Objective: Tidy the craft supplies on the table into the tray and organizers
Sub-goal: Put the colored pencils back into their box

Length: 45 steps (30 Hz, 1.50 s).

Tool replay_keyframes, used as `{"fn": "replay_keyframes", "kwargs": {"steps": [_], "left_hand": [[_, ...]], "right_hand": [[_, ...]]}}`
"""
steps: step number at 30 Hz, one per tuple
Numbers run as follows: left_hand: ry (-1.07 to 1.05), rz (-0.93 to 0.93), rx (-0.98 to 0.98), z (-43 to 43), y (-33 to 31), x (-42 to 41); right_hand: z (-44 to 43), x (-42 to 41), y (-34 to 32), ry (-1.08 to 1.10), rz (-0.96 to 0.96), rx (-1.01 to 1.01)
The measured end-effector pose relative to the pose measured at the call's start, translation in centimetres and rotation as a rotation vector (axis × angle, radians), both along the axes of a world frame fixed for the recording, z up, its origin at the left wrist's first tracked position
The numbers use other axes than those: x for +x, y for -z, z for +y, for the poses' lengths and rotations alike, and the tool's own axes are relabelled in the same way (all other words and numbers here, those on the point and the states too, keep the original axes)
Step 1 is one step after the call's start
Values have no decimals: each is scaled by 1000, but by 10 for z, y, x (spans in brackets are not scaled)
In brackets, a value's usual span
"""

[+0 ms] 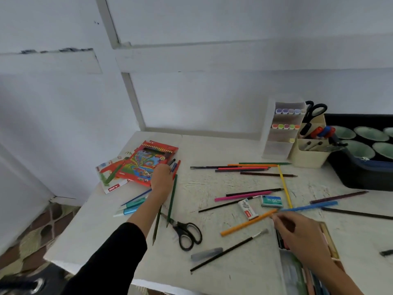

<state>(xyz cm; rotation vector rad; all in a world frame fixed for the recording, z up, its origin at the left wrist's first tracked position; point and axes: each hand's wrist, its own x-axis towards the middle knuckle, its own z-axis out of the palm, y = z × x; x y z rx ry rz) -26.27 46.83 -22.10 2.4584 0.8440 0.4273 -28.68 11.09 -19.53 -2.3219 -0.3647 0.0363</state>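
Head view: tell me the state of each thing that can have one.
Left hand, on pens; grip unclear.
Right hand, pinching orange pencil at its end.
Table scissors, shut, lying flat.
Cup scissors, upright, handles up.
Pencil box, flat on papers.

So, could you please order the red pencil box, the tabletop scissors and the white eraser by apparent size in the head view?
1. red pencil box
2. black scissors
3. white eraser
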Motion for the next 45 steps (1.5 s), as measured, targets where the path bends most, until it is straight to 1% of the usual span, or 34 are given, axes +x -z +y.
{"fn": "replay_keyframes", "kwargs": {"steps": [2,4,6,8,12,14,16,19,24,26,28,32,35,41,45], "left_hand": [[-17,3,35,-1,2,2],[-23,-38,56,-5,1,1],[-26,-126,61,-10,-1,-3],[-23,-252,45,-15,-8,-8],[38,-522,-99,-49,-36,-20],[87,-602,-216,-76,-50,-32],[139,-624,-385,-106,-63,-43],[211,-590,-603,-153,-76,-57],[351,-453,-761,-217,-65,-71],[408,-344,-752,-240,-54,-77],[435,-242,-692,-262,-41,-84],[383,-146,-653,-288,-22,-98],[374,-123,-567,-297,-13,-106],[308,-139,-273,-322,-13,-114],[309,-155,-224,-326,-12,-119]], "right_hand": [[3,-1,0,8,-15,-24],[4,-1,1,17,-28,-23],[1,-2,3,41,-22,18],[-3,-1,2,84,-23,71],[-18,1,-3,146,-59,120],[-27,-2,-4,173,-34,161],[-35,-6,-1,191,-16,196],[-46,-15,4,195,8,214],[-62,-32,5,221,-15,229],[-68,-36,5,222,-8,237],[-73,-38,4,217,-15,240],[-85,-39,9,213,9,222],[-91,-38,11,203,14,209],[-97,-41,19,144,16,170],[-97,-38,26,116,9,156]]}}
